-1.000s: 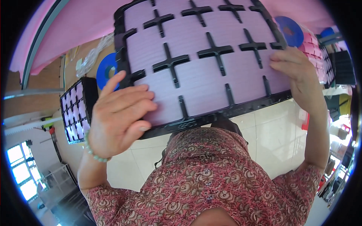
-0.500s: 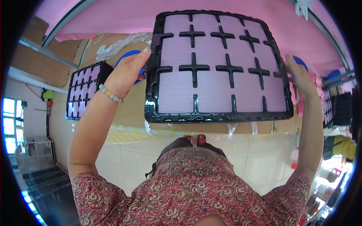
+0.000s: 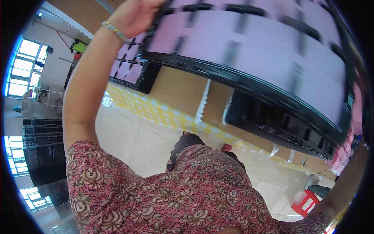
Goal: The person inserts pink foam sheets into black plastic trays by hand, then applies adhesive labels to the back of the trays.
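A large black plastic tray (image 3: 241,84) with pale pink-purple cells and black cross-shaped dividers is raised in front of me, tilted and blurred by motion. My left hand (image 3: 134,17) grips its left edge, with the fingertips cut off by the picture's top. At the tray's right edge my right hand (image 3: 359,58) is smeared and mostly hidden, seemingly holding that side. Below the raised tray, a black glossy tray or stack of trays (image 3: 265,119) sits on the table. Behind my left wrist stands a stack of similar trays (image 3: 130,64) with pink cells.
The brown cardboard-topped table (image 3: 175,87) has a yellow-and-white checked cloth (image 3: 144,107) along its near edge. A red plastic stool (image 3: 305,203) stands on the tiled floor at the right. Dark stacked items (image 3: 43,152) and a white rack (image 3: 50,97) are at the left.
The tray has moved up and to the right, closer to me, and now tilts down to the right. A black tray beneath it has come into view. The view has turned.
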